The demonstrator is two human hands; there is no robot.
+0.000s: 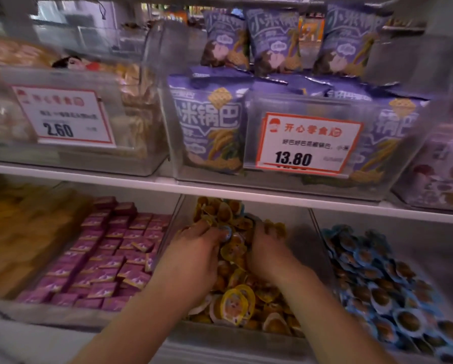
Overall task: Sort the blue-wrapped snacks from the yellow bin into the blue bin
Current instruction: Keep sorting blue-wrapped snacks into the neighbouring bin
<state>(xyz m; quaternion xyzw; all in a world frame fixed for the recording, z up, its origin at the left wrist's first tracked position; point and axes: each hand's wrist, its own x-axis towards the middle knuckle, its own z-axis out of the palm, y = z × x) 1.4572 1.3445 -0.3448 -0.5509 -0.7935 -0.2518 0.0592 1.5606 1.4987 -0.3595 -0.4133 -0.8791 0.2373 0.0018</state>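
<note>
**Both hands digging in the yellow bin**

The left hand (194,248) is reaching into the yellow bin (236,329), its fingers curling round a blue snack (226,232) near the back of the heap; the right hand (266,245) is lying beside it among the yellow snacks (236,303), fingers buried, so whether it is holding anything cannot be told; the blue bin (372,287) is sitting just to the right on the same shelf, already heaped with blue-wrapped rounds.

The risk, as I judge it: the blue snack is lying wedged among yellow ones, so a yellow one may be getting dragged along with it; the loose heap may be spilling over the low front wall as the hands are pulling out.
</note>
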